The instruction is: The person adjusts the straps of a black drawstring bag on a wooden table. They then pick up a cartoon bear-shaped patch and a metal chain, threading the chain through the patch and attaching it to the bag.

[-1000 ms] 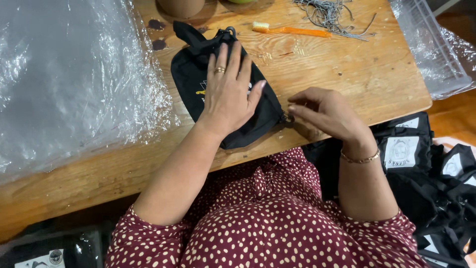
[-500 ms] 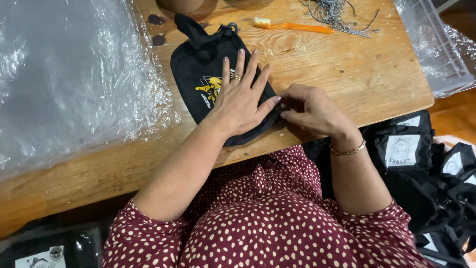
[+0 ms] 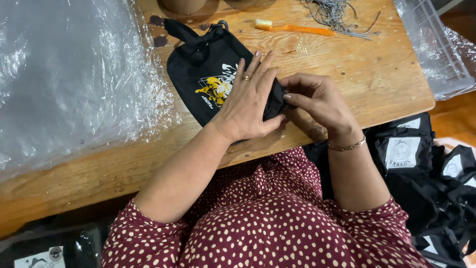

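A black fabric pouch (image 3: pixel 206 69) with a yellow and white print lies flat on the wooden table (image 3: pixel 377 74). My left hand (image 3: pixel 248 101) presses flat on the pouch's near right part, fingers spread, a ring on one finger. My right hand (image 3: pixel 317 101) pinches the pouch's right edge between thumb and fingers, a thin bracelet on its wrist. The pouch's strap and a loop lie at its far end.
An orange toothbrush (image 3: pixel 297 29) and a tangle of grey cords (image 3: pixel 337 12) lie at the table's far side. Crinkled clear plastic sheets (image 3: pixel 74 79) cover the left. A clear bin (image 3: pixel 431 44) stands at right. A pile of black printed bags (image 3: pixel 421 164) lies below right.
The pouch has been slid and turned a little to the right, so its print now shows. My left hand moved toward its right edge, where my right hand has closed on it.
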